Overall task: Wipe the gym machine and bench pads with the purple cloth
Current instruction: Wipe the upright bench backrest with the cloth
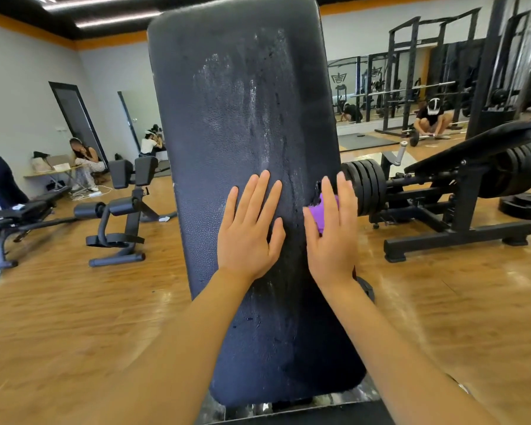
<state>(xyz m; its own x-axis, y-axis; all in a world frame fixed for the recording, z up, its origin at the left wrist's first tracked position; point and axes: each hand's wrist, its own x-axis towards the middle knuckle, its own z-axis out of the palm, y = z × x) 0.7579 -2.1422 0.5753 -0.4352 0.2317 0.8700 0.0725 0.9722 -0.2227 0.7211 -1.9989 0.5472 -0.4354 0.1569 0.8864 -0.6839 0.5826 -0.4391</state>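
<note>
Both forearms reach forward from the bottom edge onto the long black bench pad (pixel 242 118), which runs up the middle of the view and rises away from the person. The left hand (pixel 249 228) lies flat, palm down, on the centre of the pad, its fingers straight and slightly spread and pointing up the pad, the thumb angled out towards the other hand; it holds nothing. The right hand (pixel 331 231) sits just beside it at the pad's right edge, fingers straight and close together, pressing the purple cloth (pixel 321 211) against the pad. Only a small crumpled part of the cloth shows, poking out between the thumb and the first finger; the rest is hidden under the palm. The pad's surface is dark and pebbled, with pale streaks and a wet sheen running lengthwise down its middle above the left hand, and a small torn or chipped spot at its right edge just above the cloth. To the right of the pad stands a black machine with stacked weight plates (pixel 365 188) on a wooden floor (pixel 442 302). To the left of the pad are further black benches (pixel 117 216), and people sit by the far wall
</note>
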